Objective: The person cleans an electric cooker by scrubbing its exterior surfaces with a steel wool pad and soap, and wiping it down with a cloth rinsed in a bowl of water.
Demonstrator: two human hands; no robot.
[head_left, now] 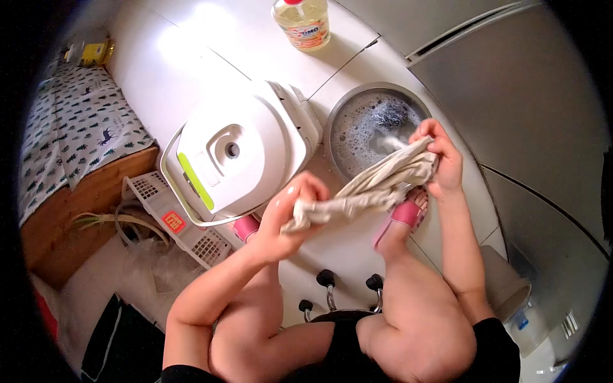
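A wet beige cloth point(377, 182), bunched and twisted, stretches between my two hands above the floor. My left hand point(290, 214) is closed around its lower left end. The upper right end is gripped by my right hand point(444, 156), near the rim of a metal basin point(329, 137). Foamy grey water fills the basin, and a dark bristly or mesh-like clump point(389, 115) sits in it. A whitish blurred streak shows between the water and the cloth; I cannot tell what it is.
A white rice cooker point(255, 140) with a carrying handle stands left of the basin. Beyond is a bottle of yellow liquid point(303, 29). A steel cabinet or fridge point(530, 96) borders the right. A white plastic basket point(172, 214) and a grey bin point(504, 281) stand at either side.
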